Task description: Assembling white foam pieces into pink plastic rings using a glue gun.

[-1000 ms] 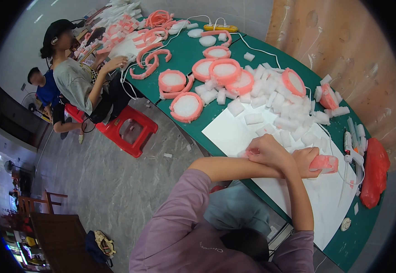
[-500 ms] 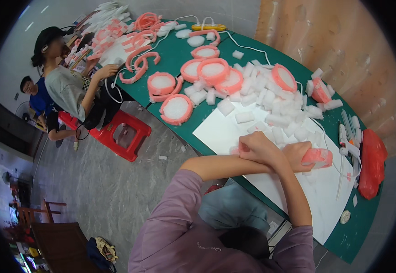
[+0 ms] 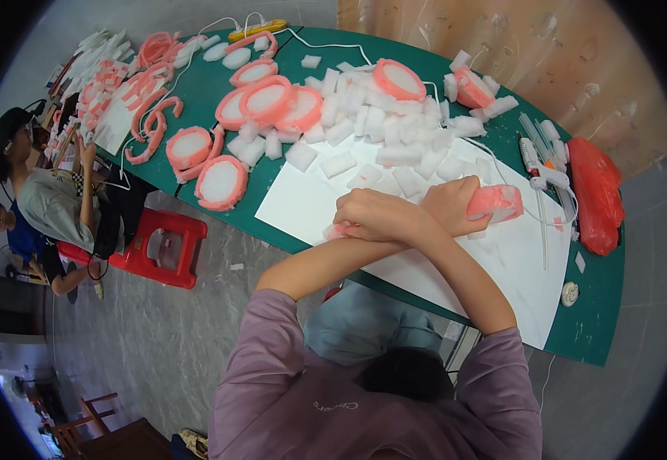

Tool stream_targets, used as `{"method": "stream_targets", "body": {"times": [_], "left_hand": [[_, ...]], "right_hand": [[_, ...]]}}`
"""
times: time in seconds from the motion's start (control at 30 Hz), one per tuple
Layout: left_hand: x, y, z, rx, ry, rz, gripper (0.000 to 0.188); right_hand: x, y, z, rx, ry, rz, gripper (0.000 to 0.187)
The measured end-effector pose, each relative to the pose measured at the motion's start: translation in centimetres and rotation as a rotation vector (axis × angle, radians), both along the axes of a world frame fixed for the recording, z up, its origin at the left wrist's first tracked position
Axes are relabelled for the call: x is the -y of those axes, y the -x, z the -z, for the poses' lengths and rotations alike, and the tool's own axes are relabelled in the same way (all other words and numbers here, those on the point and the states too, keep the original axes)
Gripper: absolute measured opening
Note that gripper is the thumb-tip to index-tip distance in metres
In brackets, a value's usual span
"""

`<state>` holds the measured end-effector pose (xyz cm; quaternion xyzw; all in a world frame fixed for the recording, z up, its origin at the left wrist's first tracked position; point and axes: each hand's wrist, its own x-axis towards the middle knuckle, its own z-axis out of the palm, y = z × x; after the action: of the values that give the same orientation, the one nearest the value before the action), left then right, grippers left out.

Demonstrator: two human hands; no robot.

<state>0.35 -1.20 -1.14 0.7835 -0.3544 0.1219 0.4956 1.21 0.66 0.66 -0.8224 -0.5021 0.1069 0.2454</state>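
My forearms cross over the white sheet, the right one lying on top of the left. My left hand [image 3: 454, 204], on the right side, is closed around a thick pink-and-white foam piece [image 3: 496, 203]. To its left, my right hand [image 3: 375, 214] has its fingers curled tight. A bit of pink foam [image 3: 335, 231] shows beside those fingers; the rest of it is hidden by the hand. Just beyond both hands lies a heap of white foam blocks [image 3: 383, 115], some scattered on the white sheet [image 3: 291, 195].
Several white foam discs with pink rims [image 3: 222, 182] sit on the green table [image 3: 322, 47]. At the right are a glue gun [image 3: 531, 157], clear sticks [image 3: 534, 132] and a red plastic bag [image 3: 598, 192]. A yellow power strip [image 3: 258, 29] lies at the back. Two people sit at left.
The whole view has shifted, so the table and people appear farther left. My forearms stay crossed, and the left hand still holds the pink-and-white foam piece.
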Motion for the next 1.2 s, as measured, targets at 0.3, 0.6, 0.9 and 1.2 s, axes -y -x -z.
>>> {"method": "stream_targets", "body": {"times": [0.3, 0.6, 0.9, 1.2], "left_hand": [[-0.2, -0.2, 0.1, 0.023, -0.038, 0.028, 0.037], [-1.1, -0.8, 0.6, -0.022, -0.064, 0.065, 0.041], [-1.2, -1.7, -0.8, -0.197, -0.086, 0.226, 0.034], [-1.3, -2.0, -1.7, -0.113, -0.057, 0.221, 0.032]], "right_hand": [[0.1, 0.6, 0.3, 0.024, -0.089, 0.100, 0.016], [0.1, 2.8, -2.4, 0.255, -0.130, 0.256, 0.012], [13.7, 9.4, -11.0, 0.791, -0.737, 0.727, 0.022], [22.8, 6.3, -5.1, 0.293, -1.095, 1.211, 0.012]]}}
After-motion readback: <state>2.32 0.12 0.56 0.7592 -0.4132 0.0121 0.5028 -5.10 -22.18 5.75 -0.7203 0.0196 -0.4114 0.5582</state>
